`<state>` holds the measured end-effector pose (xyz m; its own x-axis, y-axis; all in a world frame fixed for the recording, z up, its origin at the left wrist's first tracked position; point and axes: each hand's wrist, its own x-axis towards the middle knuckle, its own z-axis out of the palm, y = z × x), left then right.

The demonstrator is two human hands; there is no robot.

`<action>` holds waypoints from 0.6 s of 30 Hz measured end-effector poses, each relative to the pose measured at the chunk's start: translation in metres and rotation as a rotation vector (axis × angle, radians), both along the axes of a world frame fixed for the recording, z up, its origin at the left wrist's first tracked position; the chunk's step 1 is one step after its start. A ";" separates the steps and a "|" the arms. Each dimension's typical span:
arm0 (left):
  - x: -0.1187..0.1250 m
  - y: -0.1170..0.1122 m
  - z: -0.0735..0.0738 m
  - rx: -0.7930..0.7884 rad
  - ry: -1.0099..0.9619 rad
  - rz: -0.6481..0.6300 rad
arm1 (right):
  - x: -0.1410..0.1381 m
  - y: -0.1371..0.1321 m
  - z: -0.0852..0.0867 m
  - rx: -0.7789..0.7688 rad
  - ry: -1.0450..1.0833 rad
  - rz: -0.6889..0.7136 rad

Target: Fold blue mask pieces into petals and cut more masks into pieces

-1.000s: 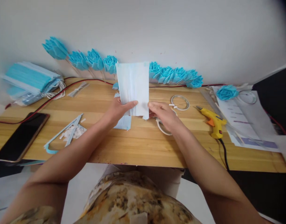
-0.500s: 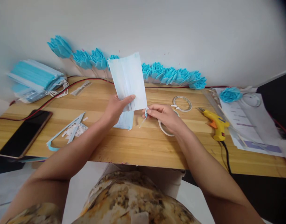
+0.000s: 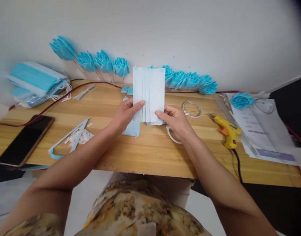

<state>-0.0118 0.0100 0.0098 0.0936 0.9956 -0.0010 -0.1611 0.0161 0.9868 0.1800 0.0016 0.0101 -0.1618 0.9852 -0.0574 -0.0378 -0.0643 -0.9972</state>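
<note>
A pale blue-white pleated face mask (image 3: 149,88) is held upright over the middle of the table, its folds running up and down. My left hand (image 3: 127,114) pinches its lower left side, thumb on the near face. The lower right edge is gripped by my right hand (image 3: 175,118), thumb in front and fingers behind. Beneath my left hand lies another light blue mask piece (image 3: 132,128), partly covered. Small blue cut pieces (image 3: 127,90) rest just behind the left hand. Close to my right hand is a white tape roll (image 3: 173,135), partly hidden by it.
Blue flowers (image 3: 103,61) on sticks lean along the wall. A mask stack (image 3: 37,80) and phone (image 3: 26,139) are at left, near white scraps (image 3: 80,137) and cut strips. To the right are another tape roll (image 3: 192,109), a yellow glue gun (image 3: 226,131) and papers (image 3: 260,127).
The mask has turned upright and shifted right and slightly down. My right hand has moved from a small blue-white bit at the corner to the mask's right edge; that bit is out of sight.
</note>
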 end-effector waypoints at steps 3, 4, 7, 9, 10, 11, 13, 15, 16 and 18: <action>-0.002 0.002 -0.002 0.006 -0.003 0.013 | 0.001 0.000 0.000 0.002 -0.002 0.005; -0.002 0.003 -0.003 0.006 -0.005 0.006 | 0.001 0.000 0.001 0.001 -0.003 0.014; -0.001 0.002 -0.003 0.002 -0.013 -0.009 | 0.000 -0.001 0.002 -0.013 0.004 0.042; 0.001 0.000 -0.001 -0.005 -0.016 -0.022 | -0.001 -0.002 0.003 -0.024 0.020 0.042; 0.001 -0.001 0.000 -0.011 -0.015 -0.032 | -0.001 -0.003 0.003 -0.026 0.030 0.037; 0.002 -0.001 0.001 -0.021 -0.010 -0.045 | -0.002 -0.003 0.002 -0.024 0.038 0.031; 0.003 -0.002 0.002 -0.050 0.019 -0.073 | -0.002 -0.003 0.001 -0.014 0.043 0.033; 0.003 -0.002 0.002 -0.074 0.045 -0.079 | -0.001 -0.002 -0.001 0.002 0.030 0.037; 0.002 -0.001 0.002 -0.078 0.050 -0.071 | -0.001 -0.002 -0.001 0.013 0.018 0.028; 0.001 0.000 0.001 -0.068 0.045 -0.028 | 0.001 -0.001 -0.002 0.040 -0.007 -0.015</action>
